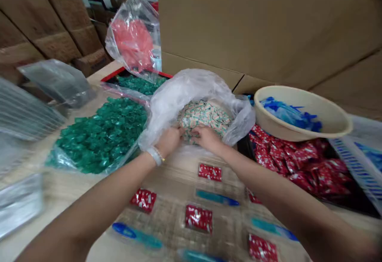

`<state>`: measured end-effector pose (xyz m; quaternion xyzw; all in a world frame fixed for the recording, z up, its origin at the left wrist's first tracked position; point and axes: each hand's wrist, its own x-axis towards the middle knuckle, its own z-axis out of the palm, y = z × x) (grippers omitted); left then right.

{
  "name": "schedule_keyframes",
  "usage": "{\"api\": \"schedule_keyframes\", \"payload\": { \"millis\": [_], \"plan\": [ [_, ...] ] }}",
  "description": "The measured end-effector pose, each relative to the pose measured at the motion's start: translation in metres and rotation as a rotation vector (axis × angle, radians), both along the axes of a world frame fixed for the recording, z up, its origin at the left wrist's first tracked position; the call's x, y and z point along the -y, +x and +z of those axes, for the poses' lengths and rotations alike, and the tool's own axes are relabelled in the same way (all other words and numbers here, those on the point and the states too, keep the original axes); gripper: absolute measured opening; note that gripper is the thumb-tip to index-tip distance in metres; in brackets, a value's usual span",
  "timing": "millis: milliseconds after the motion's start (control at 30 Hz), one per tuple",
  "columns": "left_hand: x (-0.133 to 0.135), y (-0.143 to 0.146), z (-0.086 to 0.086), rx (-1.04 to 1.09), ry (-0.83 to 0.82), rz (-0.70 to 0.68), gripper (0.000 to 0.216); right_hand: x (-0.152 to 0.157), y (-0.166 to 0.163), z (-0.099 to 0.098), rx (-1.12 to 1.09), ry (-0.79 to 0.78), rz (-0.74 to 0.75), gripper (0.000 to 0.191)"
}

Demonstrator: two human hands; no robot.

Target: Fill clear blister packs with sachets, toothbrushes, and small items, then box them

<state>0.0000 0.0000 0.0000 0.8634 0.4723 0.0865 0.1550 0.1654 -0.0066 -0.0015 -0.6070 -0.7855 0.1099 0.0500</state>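
Note:
Both my hands reach into a clear plastic bag [179, 94] full of small white sachets with green and orange print [209, 115]. My left hand [168, 140], with a white band at the wrist, is curled at the pile's near edge. My right hand [205, 137] is curled beside it, its fingertips in the sachets. What either hand grips is hidden. On the table in front of me lie red sachets [198, 218] and blue sticks [217, 198] set out in rows.
A bag of green sachets [104, 134] lies at the left, with a red tray of more [140, 83] behind it. A beige bowl of blue pieces [301, 112] sits over a heap of red sachets [301, 162] at the right. Cardboard boxes [262, 27] stand behind.

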Motion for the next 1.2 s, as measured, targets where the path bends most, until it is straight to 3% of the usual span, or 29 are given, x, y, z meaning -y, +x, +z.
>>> {"api": "schedule_keyframes", "payload": {
  "millis": [200, 533, 667, 800, 1000, 1200],
  "plan": [
    [0.013, -0.021, -0.008, -0.124, -0.007, -0.118, 0.022, 0.010, 0.008, -0.001, 0.054, 0.016, 0.020, 0.016],
    [0.031, -0.034, -0.021, 0.062, 0.028, -0.078, 0.026, -0.012, -0.021, -0.009, -0.097, 0.022, 0.224, 0.026],
    [0.031, -0.033, -0.014, 0.026, 0.011, -0.028, 0.028, -0.015, -0.025, -0.014, -0.019, 0.032, 0.204, 0.034],
    [0.026, -0.030, -0.002, -0.108, -0.002, 0.052, 0.027, -0.018, -0.026, -0.016, -0.014, 0.048, 0.258, 0.025],
    [0.008, -0.028, 0.009, -0.123, -0.257, 0.065, 0.023, -0.020, -0.026, -0.020, -0.058, 0.065, 0.266, 0.018],
    [0.004, -0.020, 0.010, -0.235, -0.300, 0.093, 0.022, -0.035, -0.023, -0.009, -0.027, -0.079, 0.254, 0.017]
  ]
}}
